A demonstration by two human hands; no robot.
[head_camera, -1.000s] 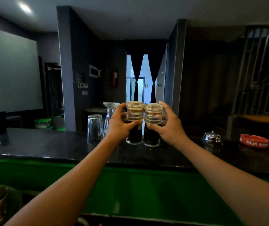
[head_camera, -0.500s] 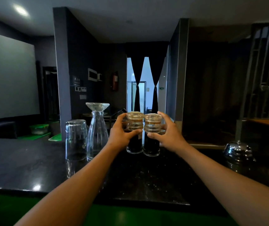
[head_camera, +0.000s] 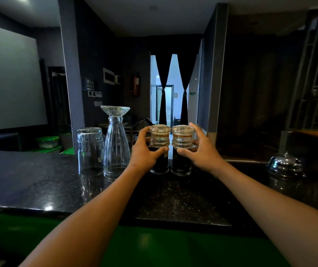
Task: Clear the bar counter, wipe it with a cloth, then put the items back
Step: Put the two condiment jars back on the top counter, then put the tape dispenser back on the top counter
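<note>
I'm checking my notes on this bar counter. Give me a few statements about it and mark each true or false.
1. Each hand grips one dark shaker, left hand on the left shaker, right hand on the right shaker. True.
2. The tumbler stands rim up. False: it is upside down.
3. The glass carafe stands between the tumbler and the shakers. True.
4. The metal bell sits left of the tumbler. False: it sits far right on the counter.

Red extinguisher point(head_camera: 136, 84) on wall, black curtains point(head_camera: 163, 81) at doorway, grey screen point(head_camera: 7, 78) left.
</note>
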